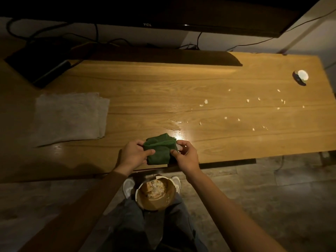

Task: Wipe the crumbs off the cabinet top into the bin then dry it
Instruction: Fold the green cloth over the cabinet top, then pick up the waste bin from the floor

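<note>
While both my hands, left hand and right hand, grip the green cloth in curled fingers, crumbs dot the bench; bin waits below, drying undone.

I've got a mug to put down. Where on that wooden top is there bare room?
Bare wood lies between the grey towel and the green cloth that both hands hold. The right side is strewn with crumbs; a wet streak sits mid-front.

Bunched green cloth at the wooden cabinet top's near edge, pale crumbs scattered right.
</note>
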Tool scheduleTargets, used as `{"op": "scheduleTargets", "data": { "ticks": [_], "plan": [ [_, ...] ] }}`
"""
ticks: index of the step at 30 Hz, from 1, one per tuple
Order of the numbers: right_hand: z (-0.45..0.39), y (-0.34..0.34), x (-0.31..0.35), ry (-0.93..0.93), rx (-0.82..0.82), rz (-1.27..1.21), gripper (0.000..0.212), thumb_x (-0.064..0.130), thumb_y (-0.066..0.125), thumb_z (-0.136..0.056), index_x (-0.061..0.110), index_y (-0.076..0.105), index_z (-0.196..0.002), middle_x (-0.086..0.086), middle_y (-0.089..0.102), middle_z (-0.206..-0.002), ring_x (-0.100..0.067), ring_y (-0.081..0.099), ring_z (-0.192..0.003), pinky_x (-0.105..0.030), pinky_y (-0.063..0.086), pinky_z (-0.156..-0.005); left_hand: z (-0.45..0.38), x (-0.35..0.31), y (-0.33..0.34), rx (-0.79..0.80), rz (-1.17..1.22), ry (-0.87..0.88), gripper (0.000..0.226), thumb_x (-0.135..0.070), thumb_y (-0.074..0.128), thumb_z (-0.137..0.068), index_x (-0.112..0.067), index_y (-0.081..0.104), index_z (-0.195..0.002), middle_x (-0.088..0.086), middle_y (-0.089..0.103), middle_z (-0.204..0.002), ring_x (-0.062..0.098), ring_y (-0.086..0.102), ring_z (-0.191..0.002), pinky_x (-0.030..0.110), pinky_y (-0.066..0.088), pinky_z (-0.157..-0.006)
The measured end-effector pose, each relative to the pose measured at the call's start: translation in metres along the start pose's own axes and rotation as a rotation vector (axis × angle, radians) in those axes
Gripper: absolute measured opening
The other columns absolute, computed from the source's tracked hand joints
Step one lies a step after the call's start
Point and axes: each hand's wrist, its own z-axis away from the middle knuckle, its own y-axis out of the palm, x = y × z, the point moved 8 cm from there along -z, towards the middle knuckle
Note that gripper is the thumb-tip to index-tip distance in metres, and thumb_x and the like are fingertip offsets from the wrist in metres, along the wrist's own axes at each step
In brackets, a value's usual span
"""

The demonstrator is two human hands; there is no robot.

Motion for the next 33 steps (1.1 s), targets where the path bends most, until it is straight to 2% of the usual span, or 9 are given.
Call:
{"op": "scheduleTargets", "data": {
  "ticks": [6,10,13,16,19,23,26,28,33],
  "plan": [
    [-0.001,-0.002,0.005,-0.131,-0.035,0.21,0.042,0.02,0.078,-0.087,0.025,0.057,-0.123,0.002,0.067,-0.103,-0.015,0.067,-0.092,-0.018,0.054,-0.071,0.016,-0.007,-0.013,-0.205,-0.273,0.149,0.036,-0.045,0.086,-0.07,-0.035,0.053,-0.078,-0.014,0.063,-0.077,0.013,0.065,-0.074,0.033,0.054,-0.067],
    [0.013,-0.02,-0.002,-0.186,-0.071,0.267,0.051,0.041,0.079,-0.084,0.025,0.053,-0.125,0.004,0.066,-0.1,-0.01,0.065,-0.088,-0.028,0.056,-0.075,0.04,0.008,-0.012,-0.233,-0.166,0.225,0.033,-0.038,0.083,-0.077,-0.034,0.059,-0.099,-0.013,0.065,-0.088,0.008,0.066,-0.076,0.035,0.058,-0.071],
    [0.032,-0.031,-0.017,-0.309,-0.119,0.292,0.031,0.042,0.074,-0.088,0.027,0.053,-0.105,0.006,0.063,-0.084,-0.007,0.063,-0.075,-0.031,0.054,-0.068,0.069,0.032,-0.015,-0.27,-0.063,0.259,0.041,-0.033,0.083,-0.078,-0.035,0.058,-0.111,-0.013,0.064,-0.098,0.002,0.067,-0.068,0.026,0.058,-0.063],
    [0.049,-0.026,-0.045,-0.396,0.03,0.349,0.02,0.037,0.07,-0.092,0.027,0.054,-0.09,0.004,0.061,-0.072,-0.008,0.061,-0.068,-0.031,0.051,-0.065,0.106,0.065,-0.015,-0.424,0.004,0.25,0.044,-0.025,0.084,-0.079,-0.033,0.06,-0.115,-0.006,0.067,-0.099,0.004,0.067,-0.066,0.017,0.055,-0.058],
    [0.059,-0.014,-0.08,-0.416,0.225,0.502,0.017,0.041,0.07,-0.091,0.03,0.056,-0.09,0.006,0.064,-0.072,-0.006,0.063,-0.069,-0.025,0.051,-0.063,0.143,0.109,-0.001,-0.543,0.037,0.179,0.051,-0.019,0.083,-0.079,-0.02,0.062,-0.125,0.005,0.066,-0.106,0.017,0.068,-0.075,0.03,0.059,-0.067],
    [0.064,-0.012,-0.122,-0.412,0.376,0.66,0.024,0.045,0.07,-0.09,0.028,0.059,-0.102,0.006,0.068,-0.091,-0.012,0.065,-0.087,-0.037,0.057,-0.077,0.183,0.179,0.033,-0.527,0.087,-0.014,0.068,-0.019,0.084,-0.078,-0.015,0.055,-0.14,0.015,0.061,-0.126,0.031,0.064,-0.105,0.048,0.054,-0.093],
    [0.065,-0.012,-0.149,-0.399,0.445,0.773,0.028,0.047,0.069,-0.09,0.027,0.057,-0.107,0.003,0.068,-0.103,-0.016,0.066,-0.093,-0.041,0.058,-0.08,0.208,0.225,0.055,-0.52,0.083,-0.098,0.08,-0.025,0.085,-0.077,-0.013,0.048,-0.147,0.021,0.065,-0.125,0.036,0.062,-0.115,0.052,0.05,-0.099],
    [0.064,-0.011,-0.165,-0.388,0.471,0.841,0.032,0.048,0.068,-0.091,0.024,0.058,-0.11,0.0,0.068,-0.109,-0.018,0.066,-0.095,-0.042,0.058,-0.082,0.221,0.257,0.07,-0.501,0.187,-0.166,0.079,-0.032,0.083,-0.079,-0.023,0.044,-0.148,0.013,0.056,-0.14,0.031,0.055,-0.127,0.053,0.047,-0.105],
    [0.062,-0.022,-0.227,-0.263,0.468,0.953,0.036,0.045,0.066,-0.094,0.019,0.057,-0.117,-0.004,0.065,-0.115,-0.024,0.064,-0.103,-0.041,0.054,-0.088,0.246,0.342,0.119,-0.533,0.336,-0.339,0.074,-0.047,0.077,-0.08,-0.036,0.043,-0.145,0.0,0.049,-0.147,0.026,0.049,-0.133,0.038,0.042,-0.103]
  ]
}}
